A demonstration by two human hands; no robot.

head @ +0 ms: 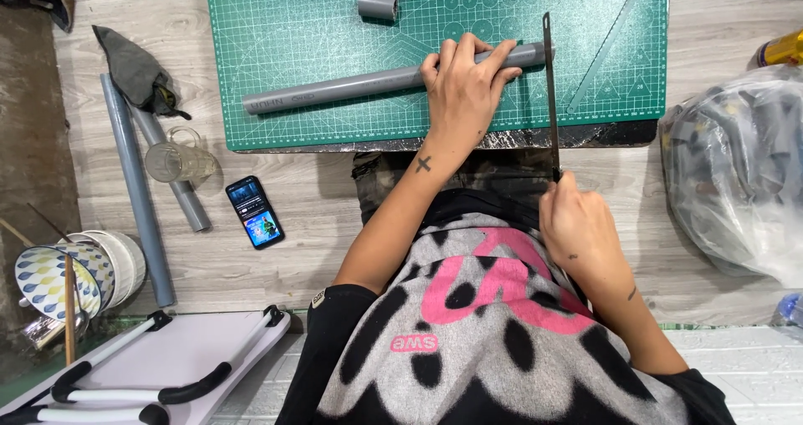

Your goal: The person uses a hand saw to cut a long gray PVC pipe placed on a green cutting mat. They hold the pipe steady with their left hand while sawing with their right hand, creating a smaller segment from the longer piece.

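Note:
A long grey plastic pipe [335, 89] lies across a green cutting mat [284, 23]. My left hand [462, 90] presses down on the pipe near its right end, fingers wrapped over it. My right hand [577, 228] grips the handle end of a thin saw blade [550, 90], which reaches away from me and crosses the pipe's right end just beside my left fingers. A short grey pipe piece [377, 6] sits farther back on the mat, and other pipe pieces lie at the mat's far edge.
Two more grey pipes [138, 182] lie on the wooden floor at left, beside a glass mug [176, 159], a dark cloth [134, 69] and a phone [254, 212]. Stacked bowls [71, 270] and a folded small table [150, 366] sit lower left. A full plastic bag [736, 174] is at right.

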